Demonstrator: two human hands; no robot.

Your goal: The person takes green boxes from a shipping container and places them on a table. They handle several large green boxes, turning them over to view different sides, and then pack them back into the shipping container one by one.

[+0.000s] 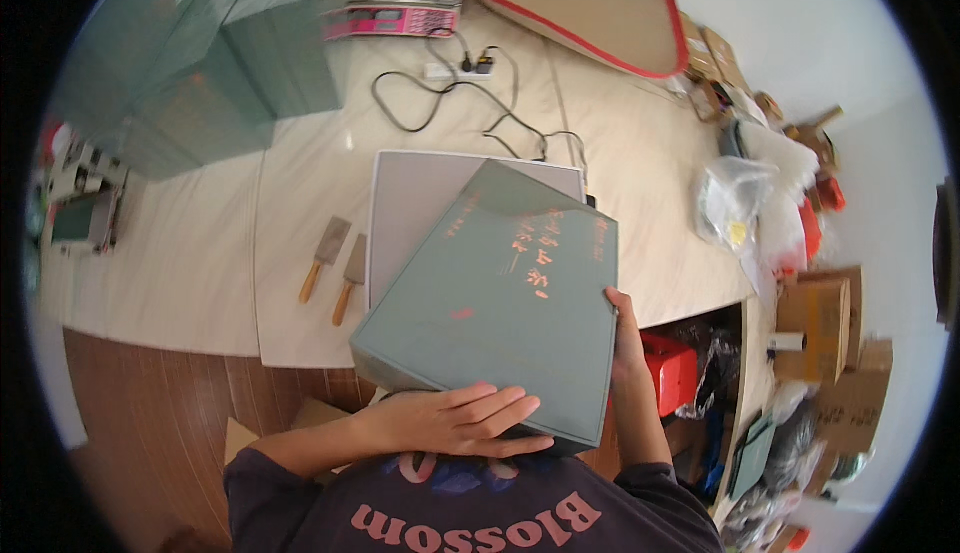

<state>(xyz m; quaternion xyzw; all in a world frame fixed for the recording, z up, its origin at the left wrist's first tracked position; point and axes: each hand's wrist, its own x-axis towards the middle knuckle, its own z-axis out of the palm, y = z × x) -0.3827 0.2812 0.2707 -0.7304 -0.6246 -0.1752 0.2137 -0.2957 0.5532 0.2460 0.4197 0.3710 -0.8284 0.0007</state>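
A large grey-green box [500, 293] with gold lettering on its lid sits at an angle over a pale grey flat panel [420, 188] on the table, its near end reaching past the table edge towards my body. My left hand [480, 418] lies along the box's near edge, fingers stretched out flat on the lid. At the right side my right hand [625, 328] grips the box, thumb up by the lid's edge and the other fingers mostly hidden. Two wooden-handled scrapers, a farther one [325, 258] and a nearer one [350, 278], lie left of the panel.
Stacked grey-green boxes [210, 83] stand at the far left. A pink-fronted scale [400, 15], a power strip [458, 70] and loose black cables [440, 103] lie at the back. To the right are plastic bags [735, 198], cardboard boxes [820, 318] and a red container [668, 368].
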